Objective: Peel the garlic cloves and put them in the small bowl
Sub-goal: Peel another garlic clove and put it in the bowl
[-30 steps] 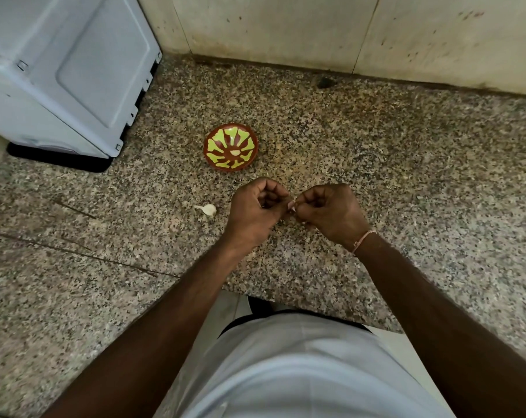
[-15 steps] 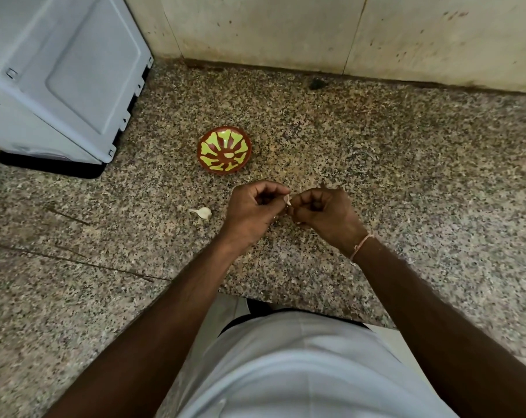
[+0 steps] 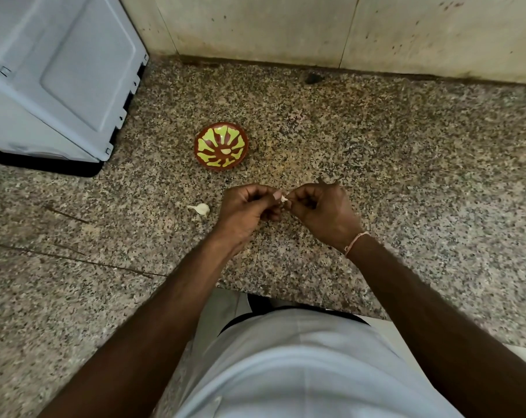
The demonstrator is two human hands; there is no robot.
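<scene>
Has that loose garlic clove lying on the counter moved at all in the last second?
No. The loose garlic clove still lies below and left of the small bowl, with the same gap as before; only the camera shifted.

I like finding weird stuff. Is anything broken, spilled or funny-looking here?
Nothing is spilled or broken. The small bowl sits upright on the counter. One garlic clove lies loose beside the left hand, waiting. Both hands pinch another clove. The only odd bits are a dark smudge near the wall and thin scratch lines.
</scene>
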